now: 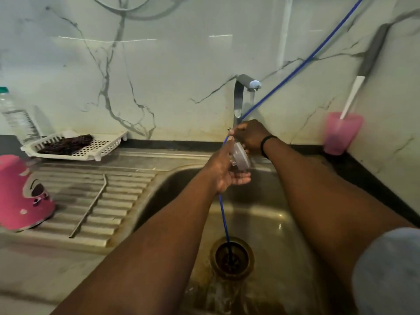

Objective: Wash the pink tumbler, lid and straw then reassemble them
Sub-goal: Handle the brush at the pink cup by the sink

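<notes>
the clear lid [239,155] sits over the sink [268,214] just below the tap [246,87], gripped between both hands with arms reaching forward: the left hand [223,171] cups it from below, fingers curled round its edge, and the right hand [251,136] has its fingers closed on its upper side. a blue cord [223,221] runs past the hands down to the drain [231,258]. on the draining board to the left lie the metal straw [89,209] and the upturned pink tumbler [21,196].

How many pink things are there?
2: a pink tumbler upside down on the draining board at the left, and a pink cup on the counter at the right. More may be hidden.
</notes>
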